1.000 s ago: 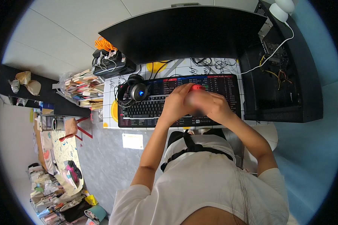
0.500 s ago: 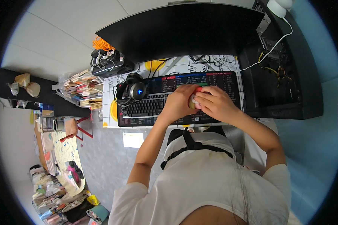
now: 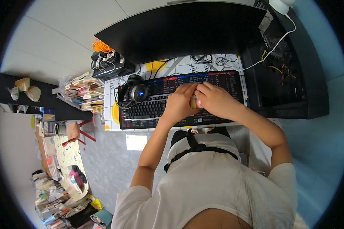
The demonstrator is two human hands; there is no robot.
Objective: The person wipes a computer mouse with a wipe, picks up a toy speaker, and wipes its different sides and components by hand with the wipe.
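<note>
Both hands meet above the dark printed desk mat (image 3: 218, 115), to the right of the black keyboard (image 3: 147, 108). My left hand (image 3: 179, 102) curls around the left side of a small round object (image 3: 193, 102), yellowish and pink where it shows. From the right, my right hand (image 3: 217, 100) covers most of that object, its fingers bent over the top. What the object is cannot be made out. A black headset (image 3: 137, 91) with a blue light lies at the keyboard's upper left.
A wide black monitor (image 3: 183, 32) stands behind the mat. At the right is an open black computer case (image 3: 286, 82) with a white cable (image 3: 274, 48). Stacked papers (image 3: 82, 90) and a black box (image 3: 114, 68) with orange cord are at the left.
My right hand has swung over the object from the right, and its fingers have closed in beside my left hand. Less of the object shows, and its red part is now hidden.
</note>
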